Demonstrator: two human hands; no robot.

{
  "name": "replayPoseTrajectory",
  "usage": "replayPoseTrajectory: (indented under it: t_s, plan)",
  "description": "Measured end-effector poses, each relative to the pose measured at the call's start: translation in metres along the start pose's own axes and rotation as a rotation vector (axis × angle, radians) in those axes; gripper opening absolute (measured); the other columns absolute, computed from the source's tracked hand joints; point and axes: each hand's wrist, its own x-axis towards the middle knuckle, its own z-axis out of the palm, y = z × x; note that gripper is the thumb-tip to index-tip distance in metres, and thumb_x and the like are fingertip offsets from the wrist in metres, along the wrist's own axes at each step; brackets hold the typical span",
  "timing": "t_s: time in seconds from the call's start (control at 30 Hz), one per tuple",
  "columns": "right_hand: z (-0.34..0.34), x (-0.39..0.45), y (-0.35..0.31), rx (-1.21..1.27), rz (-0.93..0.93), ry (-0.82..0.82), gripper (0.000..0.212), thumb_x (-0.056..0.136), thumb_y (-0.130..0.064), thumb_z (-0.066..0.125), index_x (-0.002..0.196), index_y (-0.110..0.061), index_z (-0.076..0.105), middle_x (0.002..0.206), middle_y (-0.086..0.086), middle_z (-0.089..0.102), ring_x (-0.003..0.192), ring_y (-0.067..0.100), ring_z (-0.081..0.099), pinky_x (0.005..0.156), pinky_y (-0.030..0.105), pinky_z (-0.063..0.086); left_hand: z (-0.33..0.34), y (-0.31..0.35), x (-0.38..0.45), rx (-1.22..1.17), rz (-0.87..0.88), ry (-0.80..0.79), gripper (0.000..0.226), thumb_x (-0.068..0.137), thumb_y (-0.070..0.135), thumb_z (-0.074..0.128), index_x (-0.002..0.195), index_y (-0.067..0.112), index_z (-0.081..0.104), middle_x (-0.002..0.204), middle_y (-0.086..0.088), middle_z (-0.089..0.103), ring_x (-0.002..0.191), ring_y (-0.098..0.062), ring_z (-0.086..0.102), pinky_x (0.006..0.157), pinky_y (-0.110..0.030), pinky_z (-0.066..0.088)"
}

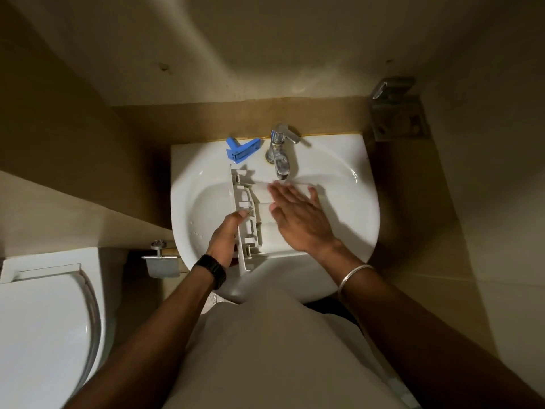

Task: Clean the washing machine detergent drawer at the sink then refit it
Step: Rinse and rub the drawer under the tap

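A white plastic detergent drawer (249,219) lies on its side in the white sink (348,199), its length running from the tap toward me. My left hand (225,240) grips the drawer's left edge, thumb on top. My right hand (298,219) lies flat on the drawer's broad side with its fingers straight, just below the chrome tap (280,154). A blue plastic insert (243,150) rests on the sink's back rim, left of the tap. I cannot tell whether water is running.
A toilet with a white closed lid (44,320) stands at the lower left. A metal paper holder (163,262) is fixed on the wall beside the sink. A metal fitting (395,113) sits on the ledge at the back right. Beige walls close in all round.
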Motion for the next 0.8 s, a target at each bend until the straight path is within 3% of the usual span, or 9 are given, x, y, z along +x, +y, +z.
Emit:
replayPoseTrajectory:
  t_s: [0.17, 0.3, 0.4, 0.5, 0.6, 0.67, 0.73, 0.8]
  plan:
    - [-0.004, 0.001, 0.030, -0.010, 0.267, -0.018, 0.053, 0.110, -0.041, 0.023, 0.160, -0.027, 0.033, 0.169, -0.008, 0.030, 0.157, 0.014, 0.020, 0.125, 0.053, 0.000, -0.003, -0.005, 0.007, 0.032, 0.027, -0.027, 0.066, 0.065, 0.082, 0.067, 0.115, 0.040, 0.076, 0.127, -0.005, 0.074, 0.121, -0.035, 0.066, 0.108, -0.061, 0.049]
    - [-0.001, 0.010, -0.016, 0.041, 0.068, -0.031, 0.055, 0.108, -0.041, 0.023, 0.161, -0.029, 0.031, 0.169, -0.009, 0.028, 0.156, 0.014, 0.022, 0.127, 0.053, 0.004, 0.001, -0.003, 0.006, 0.011, 0.012, -0.065, 0.065, 0.073, 0.076, 0.063, 0.117, 0.030, 0.075, 0.112, -0.012, 0.078, 0.101, -0.035, 0.072, 0.097, -0.051, 0.056]
    - [-0.011, 0.015, -0.024, 0.065, 0.016, -0.053, 0.052, 0.108, -0.040, 0.026, 0.160, -0.038, 0.032, 0.169, -0.017, 0.024, 0.157, 0.013, 0.018, 0.127, 0.055, -0.001, 0.002, -0.005, 0.011, -0.008, -0.001, -0.083, 0.077, 0.066, 0.080, 0.069, 0.121, 0.026, 0.075, 0.113, -0.015, 0.075, 0.098, -0.036, 0.070, 0.101, -0.058, 0.052]
    - [-0.014, 0.016, 0.012, 0.015, 0.139, -0.040, 0.048, 0.109, -0.041, 0.026, 0.156, -0.046, 0.035, 0.165, -0.022, 0.030, 0.154, 0.014, 0.021, 0.122, 0.059, -0.003, 0.002, -0.006, 0.011, -0.012, -0.014, -0.080, 0.081, 0.061, 0.084, 0.070, 0.123, 0.033, 0.075, 0.125, -0.010, 0.074, 0.116, -0.036, 0.069, 0.109, -0.062, 0.049]
    - [-0.015, 0.015, 0.046, 0.004, 0.329, -0.065, 0.047, 0.108, -0.042, 0.025, 0.154, -0.047, 0.037, 0.163, -0.024, 0.032, 0.154, 0.019, 0.023, 0.121, 0.066, 0.000, 0.005, 0.002, 0.000, 0.037, 0.069, -0.033, 0.061, 0.065, 0.077, 0.062, 0.113, 0.043, 0.075, 0.129, 0.004, 0.071, 0.121, -0.021, 0.064, 0.106, -0.047, 0.049]
    - [-0.013, 0.014, 0.040, 0.005, 0.283, -0.030, 0.048, 0.109, -0.040, 0.026, 0.156, -0.041, 0.037, 0.163, -0.020, 0.036, 0.154, 0.017, 0.024, 0.123, 0.060, -0.002, 0.007, -0.001, -0.001, 0.084, 0.117, -0.006, 0.082, 0.063, 0.083, 0.064, 0.130, 0.036, 0.065, 0.138, 0.005, 0.066, 0.127, -0.020, 0.060, 0.107, -0.047, 0.047]
    - [-0.013, 0.010, 0.017, 0.033, 0.119, 0.015, 0.050, 0.109, -0.039, 0.027, 0.158, -0.034, 0.036, 0.164, -0.014, 0.036, 0.155, 0.013, 0.023, 0.123, 0.048, -0.007, 0.013, -0.006, -0.004, 0.125, 0.121, 0.000, 0.114, 0.059, 0.091, 0.068, 0.153, 0.031, 0.043, 0.152, 0.004, 0.057, 0.137, -0.024, 0.055, 0.110, -0.054, 0.046]
    - [-0.014, 0.004, -0.005, 0.097, -0.027, 0.004, 0.052, 0.110, -0.038, 0.027, 0.161, -0.033, 0.030, 0.168, -0.012, 0.029, 0.157, 0.010, 0.018, 0.126, 0.045, -0.007, 0.017, -0.008, -0.012, 0.158, 0.113, -0.015, 0.126, 0.059, 0.083, 0.069, 0.164, 0.033, 0.021, 0.155, 0.005, 0.050, 0.135, -0.023, 0.053, 0.099, -0.049, 0.052]
